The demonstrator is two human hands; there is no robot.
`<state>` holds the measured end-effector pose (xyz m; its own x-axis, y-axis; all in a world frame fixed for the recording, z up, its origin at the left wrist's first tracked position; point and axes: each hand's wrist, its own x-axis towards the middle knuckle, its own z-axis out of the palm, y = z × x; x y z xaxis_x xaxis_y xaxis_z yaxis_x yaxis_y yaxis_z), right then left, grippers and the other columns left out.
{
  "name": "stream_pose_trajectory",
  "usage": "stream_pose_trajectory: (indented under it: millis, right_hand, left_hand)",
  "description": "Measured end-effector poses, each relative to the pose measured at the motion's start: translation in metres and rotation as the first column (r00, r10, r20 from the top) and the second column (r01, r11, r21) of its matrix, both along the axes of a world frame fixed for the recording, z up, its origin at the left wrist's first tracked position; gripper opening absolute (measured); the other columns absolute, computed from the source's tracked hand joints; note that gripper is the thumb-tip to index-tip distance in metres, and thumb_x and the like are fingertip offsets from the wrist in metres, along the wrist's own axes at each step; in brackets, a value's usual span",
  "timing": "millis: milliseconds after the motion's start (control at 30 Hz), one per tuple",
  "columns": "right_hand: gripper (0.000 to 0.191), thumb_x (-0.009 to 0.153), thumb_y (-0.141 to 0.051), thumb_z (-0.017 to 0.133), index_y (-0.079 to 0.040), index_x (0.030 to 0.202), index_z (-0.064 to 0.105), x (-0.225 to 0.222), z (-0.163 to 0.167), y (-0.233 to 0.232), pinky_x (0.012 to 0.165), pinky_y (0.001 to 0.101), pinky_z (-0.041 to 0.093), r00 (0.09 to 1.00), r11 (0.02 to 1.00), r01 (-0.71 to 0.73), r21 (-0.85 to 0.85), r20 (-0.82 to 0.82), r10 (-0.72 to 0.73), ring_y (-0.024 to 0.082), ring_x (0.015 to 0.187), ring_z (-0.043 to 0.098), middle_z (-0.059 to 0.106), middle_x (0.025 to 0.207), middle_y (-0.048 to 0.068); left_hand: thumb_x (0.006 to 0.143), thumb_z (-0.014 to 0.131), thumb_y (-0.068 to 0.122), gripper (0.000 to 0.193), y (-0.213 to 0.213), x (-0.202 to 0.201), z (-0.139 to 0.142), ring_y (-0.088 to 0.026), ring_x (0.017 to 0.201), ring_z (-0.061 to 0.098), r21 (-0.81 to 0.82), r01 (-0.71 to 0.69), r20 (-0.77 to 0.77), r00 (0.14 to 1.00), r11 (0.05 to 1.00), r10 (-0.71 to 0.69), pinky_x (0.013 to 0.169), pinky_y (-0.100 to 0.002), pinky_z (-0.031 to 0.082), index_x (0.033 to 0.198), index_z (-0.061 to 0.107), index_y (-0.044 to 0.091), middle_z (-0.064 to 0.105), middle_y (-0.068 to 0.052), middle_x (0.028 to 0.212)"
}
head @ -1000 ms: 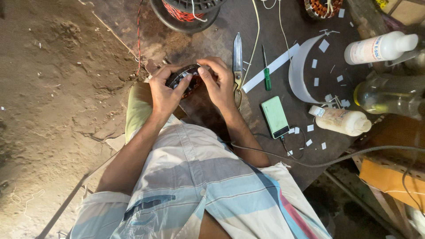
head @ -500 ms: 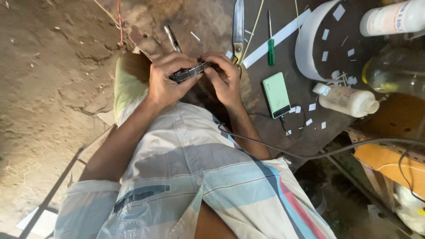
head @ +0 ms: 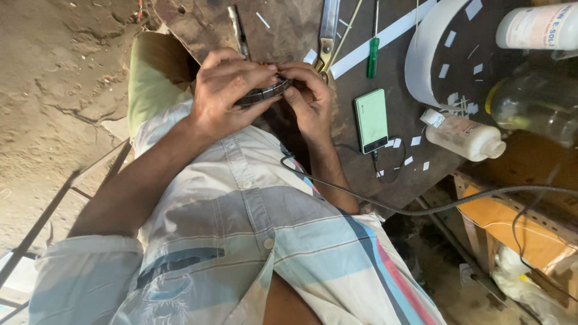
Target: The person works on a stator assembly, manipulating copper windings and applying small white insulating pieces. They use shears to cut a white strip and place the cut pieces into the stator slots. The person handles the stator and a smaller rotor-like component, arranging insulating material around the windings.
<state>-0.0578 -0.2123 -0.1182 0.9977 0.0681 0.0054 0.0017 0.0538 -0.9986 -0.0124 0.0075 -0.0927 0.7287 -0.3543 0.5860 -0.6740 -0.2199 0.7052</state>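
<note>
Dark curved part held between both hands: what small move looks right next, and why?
Probably a small re-grip and a turn of the dark curved part toward the camera. The left hand covers much of it, the right hand pinches its other end with the fingertips, and little of its surface shows between them.
</note>
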Motion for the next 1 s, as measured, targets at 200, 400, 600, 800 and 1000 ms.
stream_pose_trajectory:
  millis: [200,400,600,800,1000]
  right_hand:
    - [0.027,0.102,-0.013,0.073,0.005,0.121,0.067,-0.002,-0.006,-0.005,0.104,0.0327,0.053,0.999,0.998,0.008,0.070,-0.043,-0.005,0.021,0.120,0.064,0.062,0.134,0.015]
    - [0.031,0.101,-0.017,0.075,0.005,0.122,0.066,-0.002,-0.009,-0.011,0.106,0.0328,0.050,1.000,0.996,-0.013,0.087,-0.007,0.013,0.023,0.123,0.063,0.063,0.133,0.015]
    - [0.032,0.100,-0.020,0.076,0.004,0.119,0.067,-0.002,-0.007,-0.011,0.105,0.0341,0.051,1.000,0.998,-0.005,0.066,0.005,0.005,0.024,0.124,0.063,0.064,0.131,0.016]
    - [0.031,0.101,-0.020,0.076,0.003,0.119,0.067,-0.001,-0.008,-0.016,0.104,0.0345,0.051,1.000,0.997,-0.015,0.078,0.005,0.015,0.024,0.122,0.064,0.065,0.131,0.016]
    - [0.031,0.099,-0.020,0.078,0.002,0.119,0.067,-0.001,-0.015,-0.019,0.104,0.0343,0.051,1.000,0.996,-0.019,0.086,0.022,0.017,0.024,0.121,0.064,0.066,0.130,0.015]
  left_hand:
    - [0.089,0.095,0.013,0.052,-0.001,0.001,0.002,-0.019,0.109,0.073,0.031,0.018,0.023,1.000,0.999,-0.019,0.101,-0.038,0.048,0.131,0.064,0.007,0.076,-0.002,0.114]
    - [0.087,0.094,0.017,0.059,-0.003,0.000,0.003,-0.022,0.115,0.071,0.046,0.017,0.040,0.999,0.999,-0.019,0.105,-0.042,0.043,0.136,0.062,0.007,0.074,-0.007,0.122]
    - [0.090,0.092,0.011,0.056,-0.003,-0.003,-0.001,-0.017,0.111,0.071,0.042,0.032,0.010,0.999,0.999,-0.032,0.108,-0.041,0.043,0.137,0.061,0.008,0.077,0.000,0.117]
    - [0.092,0.092,0.013,0.055,-0.006,-0.002,-0.002,-0.015,0.111,0.071,0.079,0.016,0.014,1.000,0.997,-0.017,0.107,-0.041,0.042,0.137,0.062,0.009,0.076,0.002,0.115]
    - [0.086,0.088,0.013,0.055,-0.006,-0.002,0.002,-0.022,0.118,0.070,0.065,0.013,0.079,0.997,0.998,-0.019,0.107,-0.042,0.043,0.135,0.063,0.008,0.072,-0.006,0.124]
